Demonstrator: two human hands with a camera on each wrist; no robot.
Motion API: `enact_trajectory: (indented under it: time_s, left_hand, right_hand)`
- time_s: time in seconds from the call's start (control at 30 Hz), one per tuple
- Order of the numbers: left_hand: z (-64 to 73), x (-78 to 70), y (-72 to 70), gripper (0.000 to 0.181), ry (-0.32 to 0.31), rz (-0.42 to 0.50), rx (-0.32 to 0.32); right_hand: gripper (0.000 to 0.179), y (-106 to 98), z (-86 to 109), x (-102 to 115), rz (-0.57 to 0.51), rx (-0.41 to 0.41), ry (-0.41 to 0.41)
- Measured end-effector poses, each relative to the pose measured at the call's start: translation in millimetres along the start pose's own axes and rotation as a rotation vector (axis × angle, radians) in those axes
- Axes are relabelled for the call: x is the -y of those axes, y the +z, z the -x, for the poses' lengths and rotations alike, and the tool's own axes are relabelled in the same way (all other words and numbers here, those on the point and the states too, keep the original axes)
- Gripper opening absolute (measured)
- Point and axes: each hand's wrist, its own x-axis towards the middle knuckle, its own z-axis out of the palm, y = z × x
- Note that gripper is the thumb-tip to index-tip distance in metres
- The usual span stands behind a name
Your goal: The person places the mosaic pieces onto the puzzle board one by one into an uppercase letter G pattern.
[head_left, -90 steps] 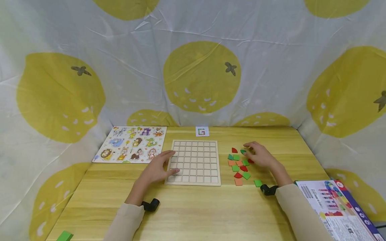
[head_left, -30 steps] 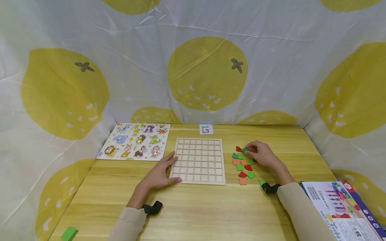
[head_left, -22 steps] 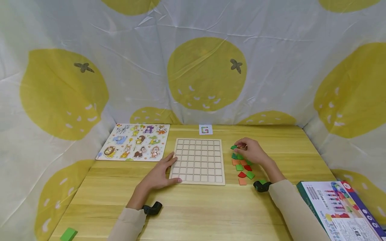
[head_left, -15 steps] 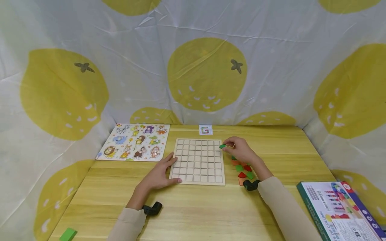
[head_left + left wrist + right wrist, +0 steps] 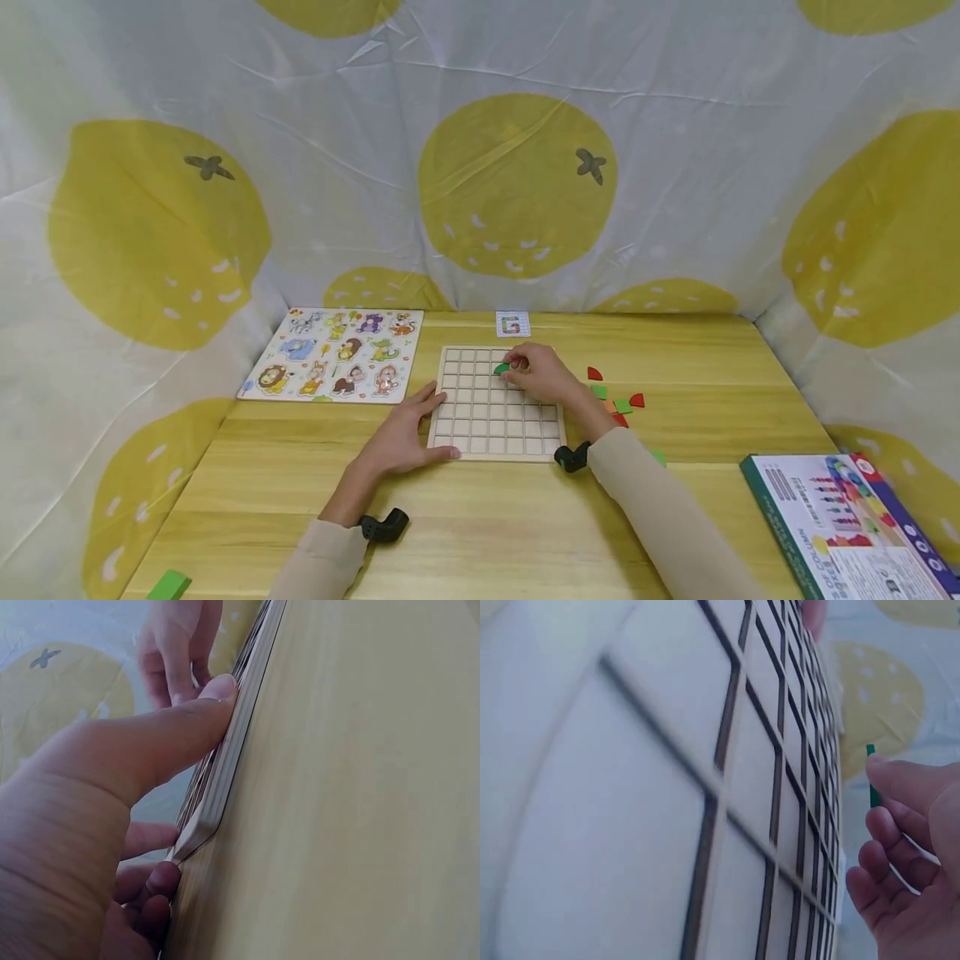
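Note:
In the head view, a pale wooden grid board (image 5: 480, 429) lies flat on the table. My left hand (image 5: 401, 437) rests at its near left corner, thumb on the rim and index finger along the left edge. The left wrist view has the left thumb (image 5: 161, 742) pressed on the board's rim and the other fingers beside the corner. My right hand (image 5: 543, 375) pinches a green quarter-circle tile (image 5: 502, 368) between thumb and fingertips, over the board's upper part. From the right wrist, the tile (image 5: 874, 791) appears edge-on, close over the grid (image 5: 776, 772).
Loose red (image 5: 637, 400), green (image 5: 598, 391) and orange tiles lie right of the board, partly behind the right arm. Behind the board sits a small pattern card (image 5: 513, 324). An animal puzzle (image 5: 330, 354) lies left, a box (image 5: 847, 517) right, a green block (image 5: 169, 585) front left.
The right hand has picked up the green quarter-circle tile from the loose pieces and carried it left over the board. The left hand stays at the board's corner.

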Motion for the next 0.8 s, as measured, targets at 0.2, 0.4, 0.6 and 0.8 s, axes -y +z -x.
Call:
enact_trajectory:
  time_s: [0.2, 0.4, 0.6, 0.8]
  left_hand:
    - [-4.2, -3.3, 3.4, 0.105, 0.002, -0.013, -0.018]
    - [-8.6, -5.6, 3.8, 0.109, -0.016, -0.005, -0.008]
    - [-13.0, -6.9, 3.2, 0.109, -0.015, -0.041, 0.01]
    - [-14.6, -7.1, 5.4, 0.107, -0.007, -0.015, 0.009]
  right_hand:
    - [0.018, 15.9, -14.7, 10.8, -0.004, 0.0, 0.008]
    - [0.017, 29.5, -27.3, 16.1, 0.019, 0.011, 0.008]
    - [0.02, 39.2, -37.1, 23.0, 0.013, -0.001, 0.014]
    - [0.019, 43.1, -41.3, 25.5, 0.015, 0.005, 0.056]
